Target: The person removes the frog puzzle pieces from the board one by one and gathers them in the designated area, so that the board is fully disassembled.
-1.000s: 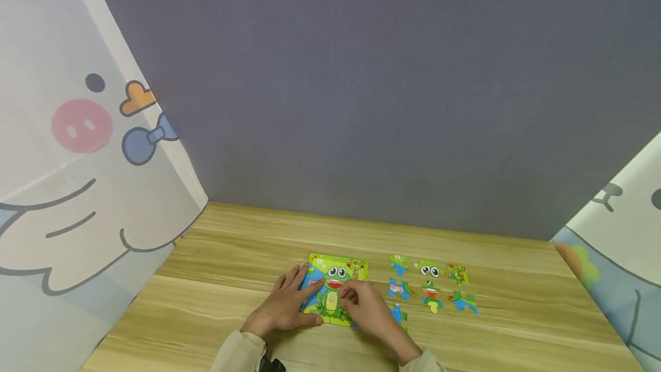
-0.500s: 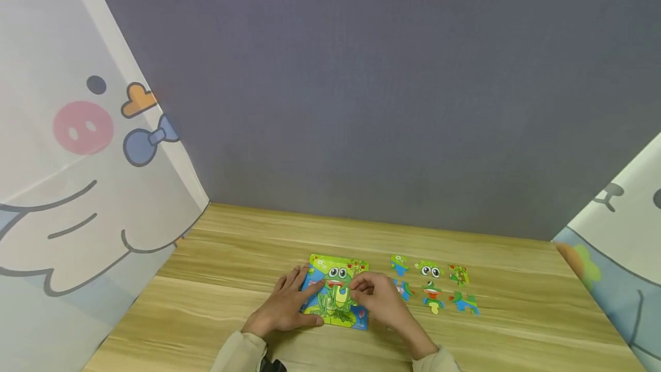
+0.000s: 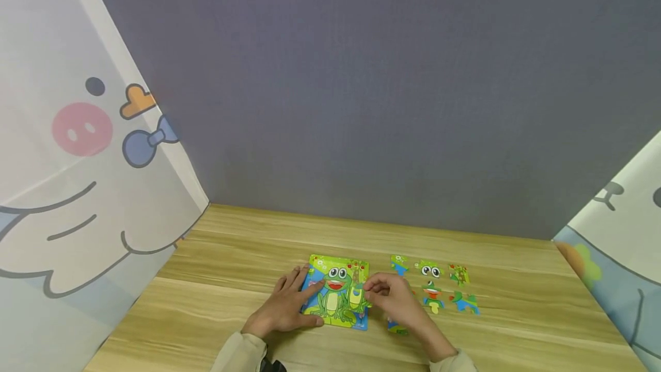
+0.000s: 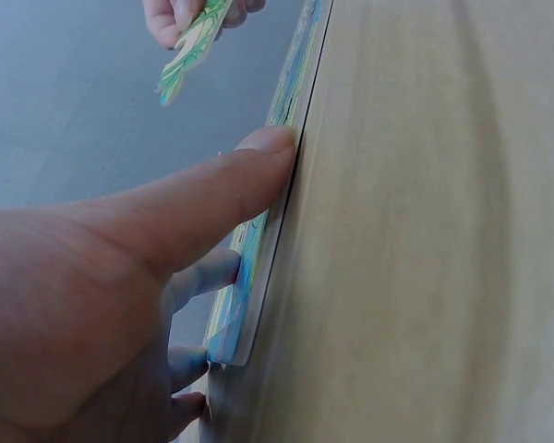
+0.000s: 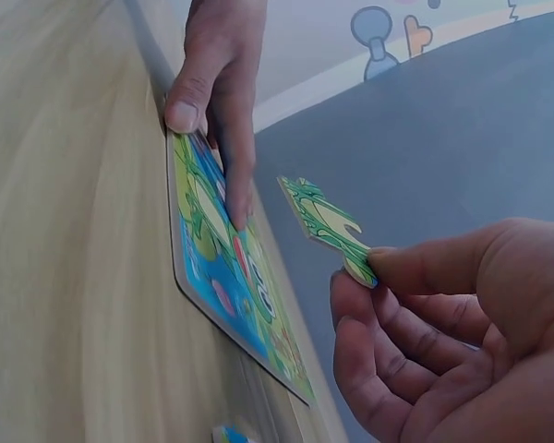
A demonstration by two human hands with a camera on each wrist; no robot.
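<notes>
A frog picture puzzle board (image 3: 333, 305) lies on the wooden table. My left hand (image 3: 286, 306) rests at its left side, fingers spread over the edge and the thumb along the near edge. In the left wrist view the thumb (image 4: 231, 180) touches the board's rim. My right hand (image 3: 395, 301) pinches a puzzle piece (image 3: 356, 298) between thumb and fingers, above the board's right side. In the right wrist view this piece (image 5: 323, 217), green with a pale yellow belly and a notch, stands tilted in the air, apart from the board.
Several loose puzzle pieces lie right of the board, among them an eyes piece (image 3: 430, 270), a mouth piece (image 3: 432, 300) and a blue-green piece (image 3: 466, 303). Another piece (image 3: 397, 327) lies partly behind the right hand. A grey panel (image 3: 361, 102) stands at the back.
My right hand has moved rightward, with the belly piece now in plain view between its fingers. More of the board's lower right shows. The left hand stays in place.
</notes>
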